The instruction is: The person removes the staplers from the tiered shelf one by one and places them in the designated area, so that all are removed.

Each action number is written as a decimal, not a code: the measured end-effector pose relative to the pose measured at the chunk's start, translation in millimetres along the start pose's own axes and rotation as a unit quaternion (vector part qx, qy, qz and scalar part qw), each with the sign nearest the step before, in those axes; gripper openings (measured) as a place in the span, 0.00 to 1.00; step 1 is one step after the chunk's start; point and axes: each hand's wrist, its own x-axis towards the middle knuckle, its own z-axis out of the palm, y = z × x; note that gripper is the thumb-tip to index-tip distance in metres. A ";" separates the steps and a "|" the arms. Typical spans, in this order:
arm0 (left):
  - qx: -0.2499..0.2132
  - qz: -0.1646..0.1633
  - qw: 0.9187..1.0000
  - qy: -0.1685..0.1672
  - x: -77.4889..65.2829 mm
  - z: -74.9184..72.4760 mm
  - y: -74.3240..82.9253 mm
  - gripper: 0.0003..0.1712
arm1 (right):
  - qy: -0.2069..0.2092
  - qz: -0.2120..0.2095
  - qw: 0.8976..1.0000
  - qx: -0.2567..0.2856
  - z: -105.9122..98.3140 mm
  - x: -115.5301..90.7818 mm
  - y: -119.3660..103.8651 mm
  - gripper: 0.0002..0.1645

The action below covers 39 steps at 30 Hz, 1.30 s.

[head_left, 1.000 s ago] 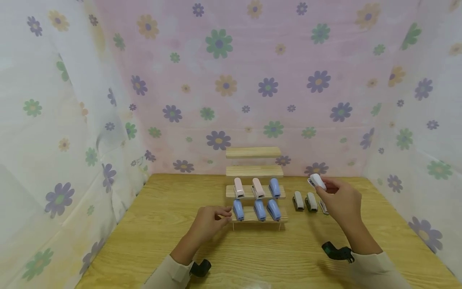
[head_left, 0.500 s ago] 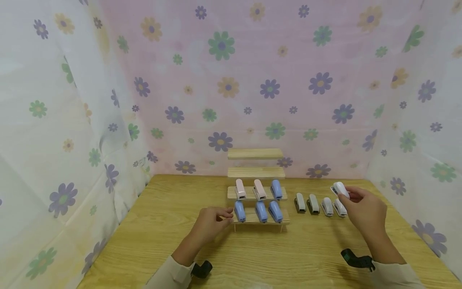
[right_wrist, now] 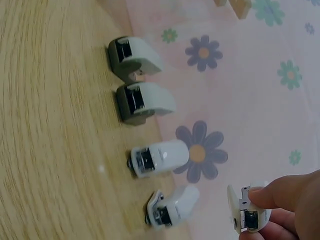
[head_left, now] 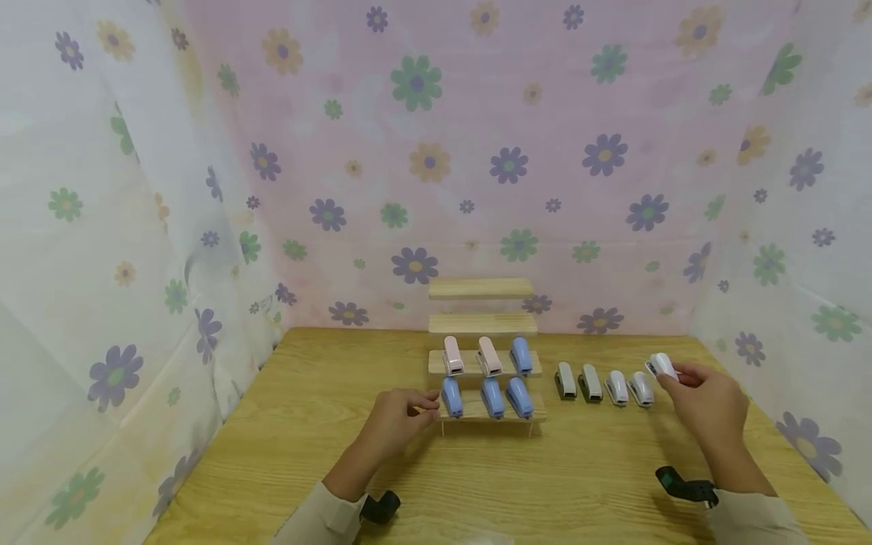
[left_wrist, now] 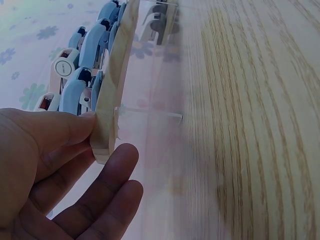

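My right hand pinches a white mini stapler between thumb and fingers, above the table's right side. In the right wrist view this stapler is tilted, its dark end showing. Left of it stand two white staplers and two grey-and-white staplers in a row. My left hand grips the left end of the lowest shelf of a tiered wooden rack, thumb on top and a finger below. Blue staplers stand on that shelf. Above them are two pink staplers and another blue one.
The rack's two upper boards carry nothing. It stands on the wooden table on thin clear legs. A flowered cloth hangs behind the table and along both sides.
My right hand has moved right with the white stapler, past the row, uncovering the white staplers it partly hid. The left hand has stayed at the shelf's end.
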 end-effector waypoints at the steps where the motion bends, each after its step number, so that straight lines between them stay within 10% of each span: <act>1: 0.001 0.001 1.000 0.000 0.1 -0.2 0.2 0.10 | -0.003 0.011 1.000 0.003 -0.8 1.2 3.1 0.34; 39: 0.013 -0.010 1.000 -0.003 0.1 -1.0 3.1 0.09 | -0.044 0.069 0.996 -0.021 15.7 15.4 51.1 0.34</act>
